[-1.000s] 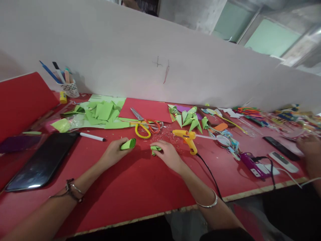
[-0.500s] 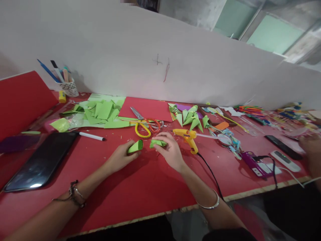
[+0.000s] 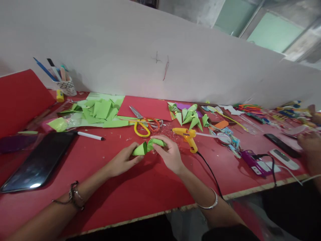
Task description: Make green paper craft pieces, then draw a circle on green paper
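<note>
Between the fingers of my left hand point(image 3: 125, 160) is a green paper cone point(image 3: 140, 149), its open end facing right. My right hand point(image 3: 170, 154) pinches a second folded green paper piece point(image 3: 155, 144), partly covered by the fingers. The two pieces meet or nearly meet in front of me, above the red table point(image 3: 150, 190). Just beyond the hands lie scissors point(image 3: 141, 129) with yellow and red handles. To the right of my right hand rests a yellow glue gun point(image 3: 187, 135) with a clear stick in its back. Several finished-looking green cones point(image 3: 192, 117) sit farther back.
Loose green paper pieces point(image 3: 101, 111) and a red sheet point(image 3: 144, 106) lie along the wall. On the left are a phone point(image 3: 40, 160), a white marker point(image 3: 90, 136) and a pen cup point(image 3: 66, 87). A purple power strip point(image 3: 254, 164) lies right, near another person's hand point(image 3: 309, 144).
My left hand has brought its cone right and slightly down, up against or very near the piece in my right hand. The right-hand piece now shows tilted. The view has shifted slightly.
</note>
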{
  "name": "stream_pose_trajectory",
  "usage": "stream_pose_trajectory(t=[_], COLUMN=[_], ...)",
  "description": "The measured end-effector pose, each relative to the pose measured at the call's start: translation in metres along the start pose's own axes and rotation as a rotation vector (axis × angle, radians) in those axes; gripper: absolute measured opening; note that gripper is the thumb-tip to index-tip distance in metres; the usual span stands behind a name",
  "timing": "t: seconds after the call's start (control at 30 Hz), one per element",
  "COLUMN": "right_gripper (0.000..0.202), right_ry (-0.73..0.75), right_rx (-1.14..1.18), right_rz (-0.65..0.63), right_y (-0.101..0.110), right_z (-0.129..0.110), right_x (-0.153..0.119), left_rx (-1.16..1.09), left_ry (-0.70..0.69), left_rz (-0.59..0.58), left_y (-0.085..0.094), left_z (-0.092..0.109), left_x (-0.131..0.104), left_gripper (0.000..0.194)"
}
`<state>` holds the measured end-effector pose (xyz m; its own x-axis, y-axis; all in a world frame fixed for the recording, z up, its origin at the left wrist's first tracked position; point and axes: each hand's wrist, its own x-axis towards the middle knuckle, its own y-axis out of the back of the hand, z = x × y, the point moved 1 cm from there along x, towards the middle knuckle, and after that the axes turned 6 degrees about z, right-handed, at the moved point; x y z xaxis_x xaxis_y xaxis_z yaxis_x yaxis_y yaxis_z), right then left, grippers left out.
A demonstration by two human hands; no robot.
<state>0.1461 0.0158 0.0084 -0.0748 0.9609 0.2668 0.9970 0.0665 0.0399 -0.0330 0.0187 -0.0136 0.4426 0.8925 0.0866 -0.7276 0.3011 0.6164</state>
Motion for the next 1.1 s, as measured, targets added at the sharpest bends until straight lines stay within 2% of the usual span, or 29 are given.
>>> stream_pose_trajectory(t=[0.1,0.27,0.33,0.57,0.8,1.1], right_gripper=[0.023,0.021,0.022,0.028,0.015,0.013], right_ry=[-0.012,0.152,0.171,0.242,0.328,0.365], right_rx=[-0.038,-0.254,-0.282,-0.324,-0.395,-0.365], right_rz=[0.006,0.023,0.007,-0.007,-0.056,-0.085], right_y=[-0.0001,0.0008,0.0006,0.0002,0.0000,0.0002], right_z=[0.0015,-0.0007,-0.0008,0.0014,-0.0010,-0.0081], right_x=[-0.0005,-0.0011,-0.0010,-0.0026,-0.0022,-0.0024], left_rx=[0.012,0.041,0.056,0.035,0.013,-0.060], left_ry=[0.009,0.024,0.030,-0.015,-0.020,-0.024], left_rz=[-0.011,-0.006,-0.002,-0.013,-0.022,-0.020], left_y=[-0.0003,-0.0025,-0.0034,-0.0044,-0.0033,-0.0034], left_z=[0.0006,0.0019,0.0018,-0.0018,-0.0014,-0.0041], left_x=[-0.0004,-0.0016,-0.0020,-0.0026,-0.0025,-0.0015], left_gripper=[0.025,0.027,0.028,0.029,0.031,0.034])
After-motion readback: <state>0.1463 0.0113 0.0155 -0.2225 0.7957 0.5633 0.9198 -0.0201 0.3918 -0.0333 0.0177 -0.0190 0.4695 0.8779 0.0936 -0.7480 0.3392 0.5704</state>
